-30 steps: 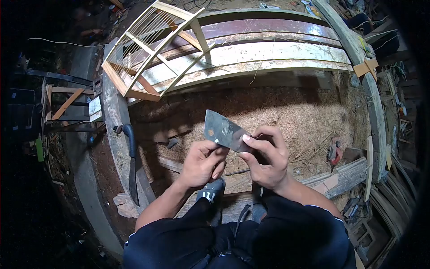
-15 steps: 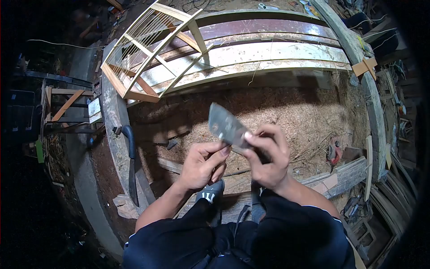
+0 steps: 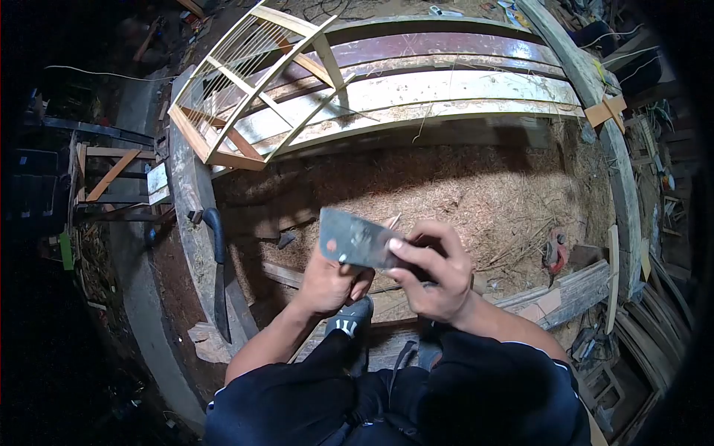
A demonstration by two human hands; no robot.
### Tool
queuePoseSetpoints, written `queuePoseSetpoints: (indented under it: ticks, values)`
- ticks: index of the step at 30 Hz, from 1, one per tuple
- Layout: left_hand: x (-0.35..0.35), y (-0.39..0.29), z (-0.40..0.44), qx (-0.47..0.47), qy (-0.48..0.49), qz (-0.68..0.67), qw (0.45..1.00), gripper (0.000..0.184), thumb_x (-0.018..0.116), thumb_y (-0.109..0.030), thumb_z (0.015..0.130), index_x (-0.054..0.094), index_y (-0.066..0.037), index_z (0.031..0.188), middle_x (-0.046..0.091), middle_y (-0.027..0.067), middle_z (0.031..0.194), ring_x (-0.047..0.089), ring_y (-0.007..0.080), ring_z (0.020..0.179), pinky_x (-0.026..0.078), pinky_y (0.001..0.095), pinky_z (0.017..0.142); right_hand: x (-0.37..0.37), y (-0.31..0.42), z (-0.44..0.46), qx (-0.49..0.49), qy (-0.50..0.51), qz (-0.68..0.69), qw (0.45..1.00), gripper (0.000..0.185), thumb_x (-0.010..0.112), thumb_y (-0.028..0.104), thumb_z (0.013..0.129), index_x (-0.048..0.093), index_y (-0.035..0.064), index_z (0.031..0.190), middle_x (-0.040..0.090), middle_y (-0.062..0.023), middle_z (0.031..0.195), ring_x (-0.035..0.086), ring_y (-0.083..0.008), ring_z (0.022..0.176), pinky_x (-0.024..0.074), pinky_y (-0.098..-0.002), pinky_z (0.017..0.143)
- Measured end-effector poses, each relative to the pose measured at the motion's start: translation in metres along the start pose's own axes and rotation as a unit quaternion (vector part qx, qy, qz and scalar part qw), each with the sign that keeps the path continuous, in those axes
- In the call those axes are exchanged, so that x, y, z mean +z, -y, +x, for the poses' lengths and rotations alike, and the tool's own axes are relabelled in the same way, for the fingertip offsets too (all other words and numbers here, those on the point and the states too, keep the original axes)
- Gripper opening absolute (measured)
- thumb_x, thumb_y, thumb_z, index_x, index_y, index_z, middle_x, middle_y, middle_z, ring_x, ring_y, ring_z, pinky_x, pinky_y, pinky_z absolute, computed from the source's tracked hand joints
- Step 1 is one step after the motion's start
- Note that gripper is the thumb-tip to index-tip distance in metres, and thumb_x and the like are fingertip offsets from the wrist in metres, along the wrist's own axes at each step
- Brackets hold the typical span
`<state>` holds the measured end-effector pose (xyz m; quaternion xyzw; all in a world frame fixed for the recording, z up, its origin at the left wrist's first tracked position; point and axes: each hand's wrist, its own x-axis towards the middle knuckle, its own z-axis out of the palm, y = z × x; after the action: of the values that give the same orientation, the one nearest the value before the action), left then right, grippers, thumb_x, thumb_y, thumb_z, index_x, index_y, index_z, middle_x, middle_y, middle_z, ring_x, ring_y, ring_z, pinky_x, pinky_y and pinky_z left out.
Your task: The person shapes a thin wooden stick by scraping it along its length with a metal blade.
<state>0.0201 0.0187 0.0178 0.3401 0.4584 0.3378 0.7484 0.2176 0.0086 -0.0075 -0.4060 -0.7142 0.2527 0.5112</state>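
Note:
A broad, flat metal knife blade [image 3: 357, 236] with a hole near its far end is pinched in my right hand [image 3: 439, 271], thumb pressed on its face. My left hand [image 3: 326, 286] is closed just under the blade, partly covered by it. The pale pointed tip of a thin wooden stick [image 3: 395, 221] pokes out past the blade's upper edge. That stick appears to be gripped in my left hand, though most of its length is hidden behind the metal.
A wooden frame strung with thin strips [image 3: 256, 89] leans on the pale planks [image 3: 461, 89] ahead. A curved machete with a dark handle [image 3: 216, 230] rests on the left beam. Shavings [image 3: 476, 186] cover the ground; a red tool [image 3: 555, 249] lies to the right.
The blade has swung left and down, and now lies across my left fingers. The stick's tip has come into sight above it. My right hand has shifted slightly left.

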Motion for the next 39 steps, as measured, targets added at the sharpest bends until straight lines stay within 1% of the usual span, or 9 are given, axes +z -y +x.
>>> queuePoseSetpoints:
  ticks: [5,8,12,15,17,20,25,29,39]
  values:
    - [-0.006,0.003,0.004,-0.005,0.050,-0.027,0.998,0.012,0.052,-0.002,0.100,0.061,0.002,0.093,0.051,0.0021,0.060,0.046,0.0090,0.043,0.035,0.0251,0.041,-0.001,-0.004,0.001,0.043,-0.021,0.000,0.999,0.038,0.085,0.005,0.076,0.072,0.0026,0.112,0.058,-0.0133,0.104,0.064,-0.0208,0.080,0.0537,-0.0318,0.065]
    - [0.001,-0.001,-0.001,-0.021,-0.070,0.012,0.997,0.015,0.050,0.001,0.099,0.061,0.003,0.090,0.050,0.0021,0.058,0.047,0.0094,0.044,0.035,0.0256,0.041,0.000,0.002,0.001,0.023,0.009,0.022,0.999,0.038,0.085,0.004,0.076,0.072,0.0027,0.112,0.058,-0.0128,0.104,0.064,-0.0191,0.077,0.0526,-0.0307,0.063]
    - [-0.007,0.007,0.004,0.005,0.037,-0.054,0.998,0.016,0.049,0.000,0.100,0.060,0.004,0.089,0.050,0.0032,0.058,0.047,0.0099,0.044,0.035,0.0257,0.040,0.000,-0.004,0.001,0.038,-0.022,-0.002,0.999,0.040,0.086,0.005,0.074,0.073,0.0033,0.112,0.058,-0.0131,0.105,0.064,-0.0193,0.077,0.0527,-0.0307,0.063]
    - [-0.001,-0.001,0.000,-0.006,-0.051,0.008,0.999,0.014,0.049,-0.001,0.101,0.060,0.003,0.094,0.051,0.0034,0.059,0.047,0.0104,0.044,0.035,0.0253,0.041,0.001,-0.002,0.000,0.025,-0.003,0.011,1.000,0.039,0.085,0.003,0.074,0.072,0.0023,0.111,0.058,-0.0131,0.105,0.063,-0.0191,0.078,0.0525,-0.0306,0.063]
    - [-0.009,0.000,0.005,-0.019,0.047,0.002,0.999,0.010,0.049,-0.003,0.101,0.059,0.000,0.100,0.050,0.0029,0.060,0.048,0.0102,0.044,0.036,0.0253,0.041,0.000,-0.004,0.001,0.060,-0.026,0.008,0.998,0.039,0.085,0.002,0.074,0.072,0.0018,0.112,0.058,-0.0134,0.106,0.063,-0.0194,0.078,0.0529,-0.0309,0.064]
    - [0.002,0.000,-0.003,-0.001,-0.032,0.003,0.999,0.010,0.051,-0.005,0.102,0.059,0.000,0.102,0.049,0.0011,0.060,0.047,0.0086,0.045,0.036,0.0247,0.042,-0.001,-0.003,0.002,-0.023,-0.006,-0.001,1.000,0.040,0.084,0.001,0.075,0.071,0.0012,0.113,0.058,-0.0139,0.105,0.064,-0.0215,0.079,0.0539,-0.0313,0.065]
    - [-0.015,0.011,0.006,0.005,0.072,-0.018,0.997,0.027,0.056,-0.021,0.106,0.061,0.003,0.117,0.053,0.0013,0.068,0.046,0.0073,0.047,0.036,0.0239,0.044,0.001,-0.009,-0.001,0.057,-0.043,-0.004,0.997,0.038,0.086,0.005,0.074,0.072,0.0019,0.110,0.059,-0.0142,0.104,0.065,-0.0223,0.083,0.0549,-0.0329,0.063]
    - [-0.003,0.003,0.000,0.003,0.004,-0.098,0.995,0.026,0.065,-0.023,0.102,0.063,0.002,0.098,0.053,0.0025,0.062,0.044,0.0075,0.043,0.036,0.0239,0.046,0.003,-0.005,0.000,0.009,0.000,0.001,1.000,0.038,0.085,0.005,0.075,0.071,0.0013,0.110,0.059,-0.0141,0.105,0.062,-0.0218,0.079,0.0524,-0.0312,0.063]
    - [-0.001,0.000,0.002,-0.054,0.000,-0.157,0.986,0.017,0.060,-0.013,0.102,0.064,0.003,0.099,0.049,0.0010,0.057,0.043,0.0081,0.043,0.036,0.0246,0.046,0.000,-0.004,0.000,0.016,-0.017,-0.017,1.000,0.038,0.085,0.004,0.074,0.072,0.0027,0.110,0.058,-0.0135,0.105,0.063,-0.0206,0.080,0.0531,-0.0321,0.063]
